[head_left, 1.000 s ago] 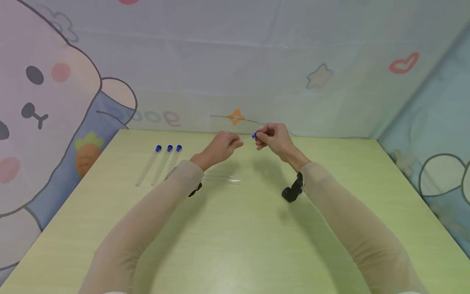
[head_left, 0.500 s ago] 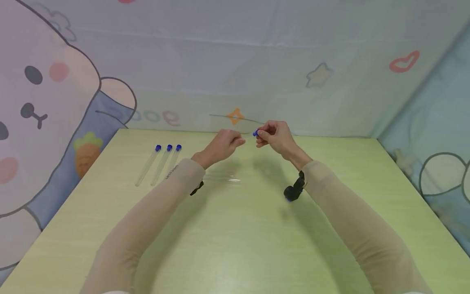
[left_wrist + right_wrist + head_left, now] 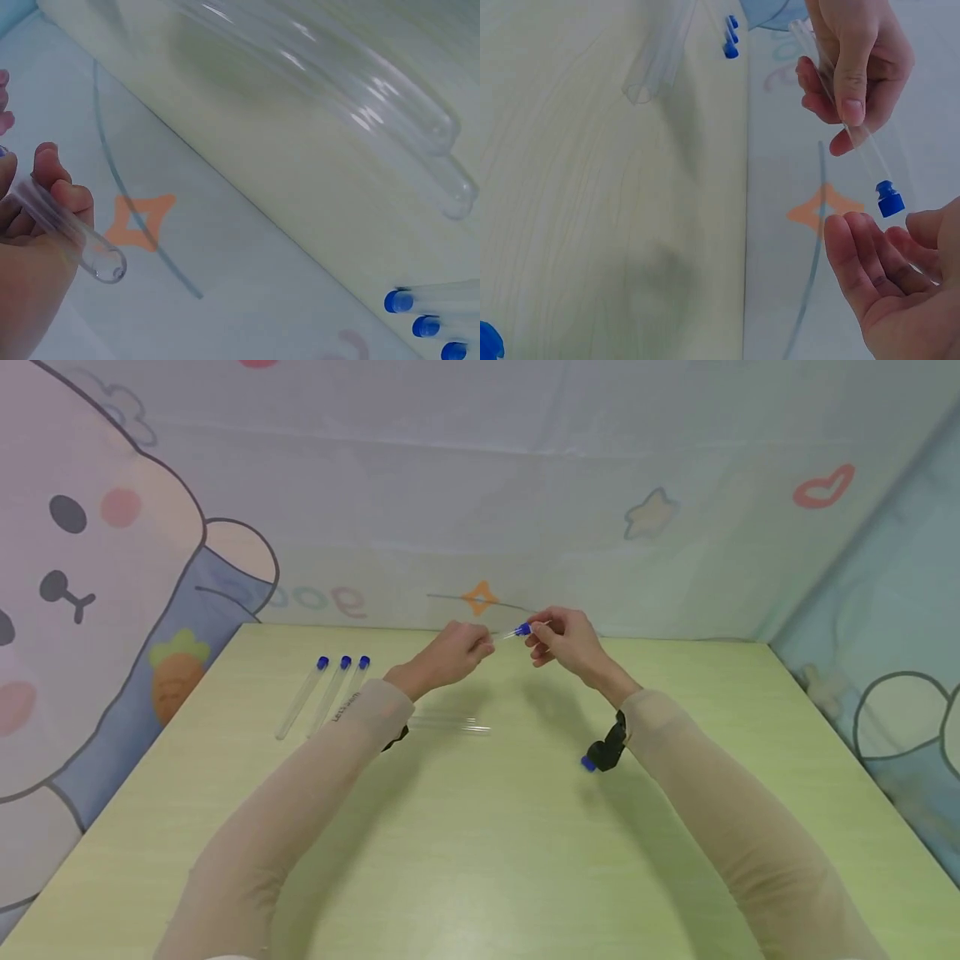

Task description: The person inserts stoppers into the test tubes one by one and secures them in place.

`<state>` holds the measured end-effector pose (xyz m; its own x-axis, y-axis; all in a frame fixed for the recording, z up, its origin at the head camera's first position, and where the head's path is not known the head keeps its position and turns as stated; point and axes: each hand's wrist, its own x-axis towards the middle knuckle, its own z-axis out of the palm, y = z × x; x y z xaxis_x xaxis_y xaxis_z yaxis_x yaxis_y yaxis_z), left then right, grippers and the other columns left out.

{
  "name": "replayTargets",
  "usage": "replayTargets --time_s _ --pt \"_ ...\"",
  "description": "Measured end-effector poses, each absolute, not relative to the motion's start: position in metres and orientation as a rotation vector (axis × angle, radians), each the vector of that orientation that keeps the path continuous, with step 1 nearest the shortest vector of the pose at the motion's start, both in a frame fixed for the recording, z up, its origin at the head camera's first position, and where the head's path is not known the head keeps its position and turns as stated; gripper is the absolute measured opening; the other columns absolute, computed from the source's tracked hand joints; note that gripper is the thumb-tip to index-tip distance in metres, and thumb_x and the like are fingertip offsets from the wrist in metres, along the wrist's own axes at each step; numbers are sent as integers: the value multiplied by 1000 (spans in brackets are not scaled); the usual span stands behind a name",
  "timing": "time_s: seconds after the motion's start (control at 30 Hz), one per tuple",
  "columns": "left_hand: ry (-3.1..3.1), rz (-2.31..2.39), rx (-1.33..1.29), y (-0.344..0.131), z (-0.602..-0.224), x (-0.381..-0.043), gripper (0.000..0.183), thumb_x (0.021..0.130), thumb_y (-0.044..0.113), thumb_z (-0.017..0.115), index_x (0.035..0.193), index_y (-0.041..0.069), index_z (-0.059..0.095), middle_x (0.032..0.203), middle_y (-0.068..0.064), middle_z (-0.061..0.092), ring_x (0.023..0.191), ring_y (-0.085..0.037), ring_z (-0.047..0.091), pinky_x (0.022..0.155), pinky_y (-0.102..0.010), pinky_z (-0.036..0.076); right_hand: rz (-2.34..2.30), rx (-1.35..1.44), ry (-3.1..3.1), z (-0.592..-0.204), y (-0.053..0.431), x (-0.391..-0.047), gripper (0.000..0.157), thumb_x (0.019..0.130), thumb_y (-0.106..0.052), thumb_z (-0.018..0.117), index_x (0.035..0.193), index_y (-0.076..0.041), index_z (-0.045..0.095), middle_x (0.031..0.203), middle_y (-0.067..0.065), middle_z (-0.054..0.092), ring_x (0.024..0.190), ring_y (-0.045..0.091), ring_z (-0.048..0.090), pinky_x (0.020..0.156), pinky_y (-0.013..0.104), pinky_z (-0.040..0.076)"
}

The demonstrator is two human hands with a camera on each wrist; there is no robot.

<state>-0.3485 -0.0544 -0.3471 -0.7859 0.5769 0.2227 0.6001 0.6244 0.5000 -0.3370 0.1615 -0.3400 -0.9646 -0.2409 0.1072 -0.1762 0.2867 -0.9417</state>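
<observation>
My left hand (image 3: 453, 653) holds a clear test tube (image 3: 871, 156), its fingers and thumb curled round the middle; the rounded end sticks out past the hand in the left wrist view. A blue cap (image 3: 891, 205) sits at the tube's mouth, its narrower collar showing toward the glass. Just beyond the cap is my right hand (image 3: 566, 645). Its fingers (image 3: 847, 251) are spread and slightly bent, with a gap between them and the cap in the right wrist view. Both hands are raised over the far edge of the table.
Three capped test tubes (image 3: 300, 702) lie side by side at the left of the table (image 3: 480, 843). Uncapped clear tubes (image 3: 450, 724) lie near the middle, partly behind the left sleeve. A loose blue cap (image 3: 588, 763) lies beneath the right wrist camera (image 3: 607, 752). A printed cloth backdrop (image 3: 480, 493) stands behind.
My right hand has let go of the blue cap, its fingers drawing back slightly to the right. The cap stays on the tube's end, and more of both shows between the hands.
</observation>
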Motion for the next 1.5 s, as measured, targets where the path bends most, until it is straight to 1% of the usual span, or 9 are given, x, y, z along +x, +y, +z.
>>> replayTargets --time_s 0.17,0.27,0.5,0.63,0.77,0.87,1.07,1.3,1.5 --pt "-2840 -882 -983 -63 -347 -351 29 100 8 48 124 -6 55 85 -15 69 60 -15 50 69 -31 48 -1721 -357 2568 -343 169 -340 29 102 -14 47 123 4 55 81 4 62 67 22 62 63 29 58" --pt "-2835 -892 -967 -69 -346 -353 25 100 8 47 120 -6 52 92 -18 70 66 -17 53 73 -33 49 -1659 -358 2616 -345 172 -341 26 102 -13 47 120 3 56 79 3 63 67 23 62 62 29 58" --pt "-2848 -897 -874 -86 -342 -356 19 100 7 47 114 -4 51 87 -15 66 56 -15 42 55 -26 36 -1563 -392 2664 -347 177 -341 24 100 -11 48 117 3 58 79 5 65 69 28 63 60 29 57" --pt "-2859 -866 -809 -100 -340 -358 18 100 8 47 113 -4 51 77 -14 61 53 -15 40 51 -26 35 -1503 -416 2692 -348 182 -341 24 101 -12 48 117 2 58 81 7 65 66 26 63 62 33 58" --pt "-2845 -807 -773 -115 -337 -360 15 99 7 48 108 -4 51 78 -14 59 58 -17 43 59 -30 39 -1452 -414 2704 -349 188 -340 24 101 -12 47 118 2 57 81 8 65 66 25 63 67 40 58" --pt "-2857 -793 -752 -127 -335 -362 13 99 8 48 105 -4 51 83 -15 60 61 -17 50 64 -31 43 -1424 -400 2704 -350 193 -340 25 101 -13 47 119 2 57 82 9 65 66 24 63 67 39 58" --pt "-2919 -843 -674 -146 -332 -361 14 100 11 46 104 -2 49 81 -14 57 58 -20 61 61 -30 51 -1352 -379 2722 -357 203 -342 26 101 -12 47 121 3 56 84 11 66 65 22 63 67 39 58" --pt "-2951 -833 -566 -164 -333 -362 16 100 13 49 107 -2 50 77 -11 55 61 -25 64 63 -32 51 -1252 -355 2737 -363 212 -343 26 100 -11 48 120 4 56 90 21 67 68 26 65 62 30 57" --pt "-2962 -805 -478 -180 -335 -365 15 99 13 50 103 -1 50 81 -14 55 63 -26 64 60 -31 50 -1184 -355 2754 -365 218 -341 27 101 -11 47 120 5 57 97 28 66 71 31 66 67 38 58"
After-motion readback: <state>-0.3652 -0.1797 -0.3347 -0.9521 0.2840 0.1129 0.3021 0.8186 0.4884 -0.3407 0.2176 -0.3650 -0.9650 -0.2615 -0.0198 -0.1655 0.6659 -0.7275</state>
